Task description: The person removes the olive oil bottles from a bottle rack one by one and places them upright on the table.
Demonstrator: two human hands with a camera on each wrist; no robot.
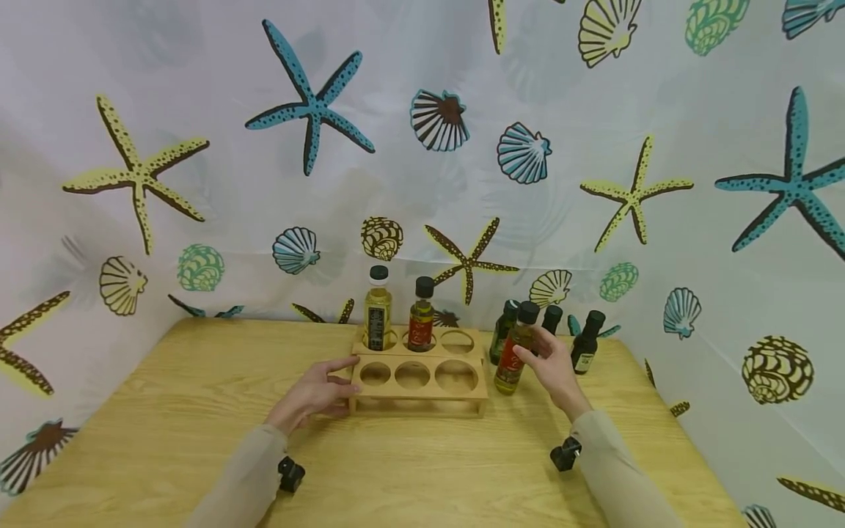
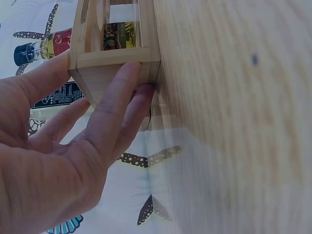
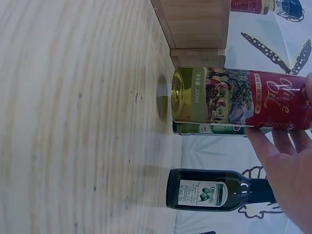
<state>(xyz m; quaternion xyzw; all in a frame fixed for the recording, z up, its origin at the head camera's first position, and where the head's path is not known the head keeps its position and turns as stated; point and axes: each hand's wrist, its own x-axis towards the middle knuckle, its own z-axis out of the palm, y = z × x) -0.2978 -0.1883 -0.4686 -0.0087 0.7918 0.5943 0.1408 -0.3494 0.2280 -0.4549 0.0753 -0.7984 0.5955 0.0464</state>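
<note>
Even, fairly bright light fills the head view, soft and diffuse, so shadows are faint: a pale one lies under the wooden rack [image 1: 419, 381] and under each sleeve on the desk [image 1: 165, 411]. The wide lens bends the scene at the edges (the patterned curtain [image 1: 198, 110] bows outward toward the corners). The left wrist view is dimmer and bluish, with the desk surface smeared by blur and the near palm soft. The right wrist view is sharper; the red-labelled bottle [image 3: 234, 100] shows a small glint and casts a short shadow on the desk.
</note>
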